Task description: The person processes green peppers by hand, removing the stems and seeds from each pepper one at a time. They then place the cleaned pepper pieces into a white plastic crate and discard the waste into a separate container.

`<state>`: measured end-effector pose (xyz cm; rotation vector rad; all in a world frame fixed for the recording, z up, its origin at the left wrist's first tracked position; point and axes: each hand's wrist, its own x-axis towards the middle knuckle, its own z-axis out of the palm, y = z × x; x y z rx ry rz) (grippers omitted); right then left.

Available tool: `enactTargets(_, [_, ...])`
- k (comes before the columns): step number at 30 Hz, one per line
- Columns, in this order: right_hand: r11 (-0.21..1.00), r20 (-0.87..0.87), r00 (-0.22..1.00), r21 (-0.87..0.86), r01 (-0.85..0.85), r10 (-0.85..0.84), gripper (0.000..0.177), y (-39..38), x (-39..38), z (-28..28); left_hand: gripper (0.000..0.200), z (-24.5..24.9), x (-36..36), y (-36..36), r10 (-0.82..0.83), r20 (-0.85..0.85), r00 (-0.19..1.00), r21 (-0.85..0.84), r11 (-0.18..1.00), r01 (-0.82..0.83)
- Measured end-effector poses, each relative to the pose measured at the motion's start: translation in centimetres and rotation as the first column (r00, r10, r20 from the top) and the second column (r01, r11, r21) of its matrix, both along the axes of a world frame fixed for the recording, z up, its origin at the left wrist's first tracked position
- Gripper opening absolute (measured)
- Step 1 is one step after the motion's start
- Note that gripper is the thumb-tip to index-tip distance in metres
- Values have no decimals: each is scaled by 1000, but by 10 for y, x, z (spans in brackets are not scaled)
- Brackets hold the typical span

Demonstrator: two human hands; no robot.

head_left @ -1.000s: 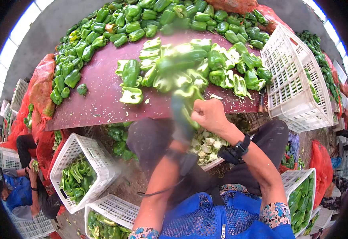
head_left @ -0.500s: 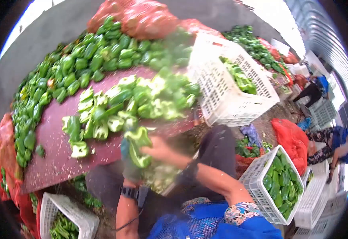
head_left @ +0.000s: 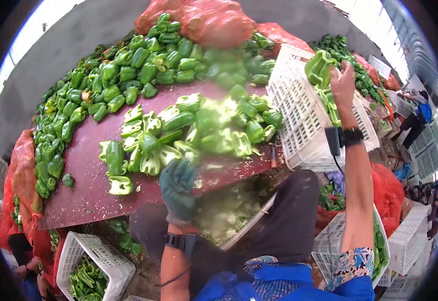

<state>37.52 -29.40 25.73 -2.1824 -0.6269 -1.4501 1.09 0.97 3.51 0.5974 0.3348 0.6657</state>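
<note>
- Lower center: the gloved left hand point(head_left: 179, 189), fingers loosely apart, held nothing visible.
- Center: cut peppers point(head_left: 151, 143) lay on the board point(head_left: 91, 175).
- Upper right: the bare right hand point(head_left: 342, 88) was at a pepper piece point(head_left: 320, 68) over the crate point(head_left: 299, 103); its grip was unclear.
- Top: whole peppers point(head_left: 128, 72), then a red sack point(head_left: 199, 22).

Item: one cut green pepper point(head_left: 320, 67), glossy and curved, which you are seeing at the mouth of the white crate point(head_left: 299, 95), by the fingertips of your right hand point(head_left: 343, 89). Item: cut pepper pieces point(head_left: 150, 163), green-skinned, lying in a loose cluster on the maroon table point(head_left: 91, 165) before you, several showing pale, hollow insides.
</note>
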Motion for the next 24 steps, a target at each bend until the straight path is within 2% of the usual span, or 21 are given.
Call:
enactTargets(1, [983,-29,986,95,-158,162,43,24,-23,4,47,4,0,1,33,-14,999,-19,999,-33])
enactTargets(3, [955,-389,874,65,-289,291,35,60,-44,-35,46,6,-4,7,22,-31,999,-80,996,-25])
enactTargets(5, [938,-638,755,-148,-315,153,33,87,-40,-103,46,3,-4,14,0,-3,1000,-80,997,0])
enactTargets(7, [914,-713,701,-285,-287,-3,38,104,-40,-179,45,2,-4,17,-7,-34,999,-69,998,4])
enactTargets(9, [910,-791,588,-355,-213,-171,50,114,-49,-220,44,-3,-5,19,-24,-64,998,-91,996,18])
enactTargets(12, [888,-726,648,-429,-166,-230,54,123,-56,-250,44,-8,-4,21,-64,-52,997,-69,996,61])
enactTargets(16, [915,-787,574,-374,-151,-227,61,124,-42,-244,43,-4,2,15,-52,-38,998,-15,999,52])
enactTargets(19, [976,-874,475,-182,-122,-103,63,113,-29,-238,43,-4,10,9,-60,-39,997,1,998,60])
enactTargets(21, [981,-847,526,-24,-191,82,58,112,-43,-235,43,-2,13,4,-112,-33,993,-50,993,111])
enactTargets(23, [953,-812,540,63,-295,220,53,128,-94,-197,44,-11,18,-1,-164,-43,985,73,983,167])
enactTargets(24, [926,-789,562,22,-377,247,48,136,-115,-189,44,-14,23,-6,-169,-42,985,160,972,173])
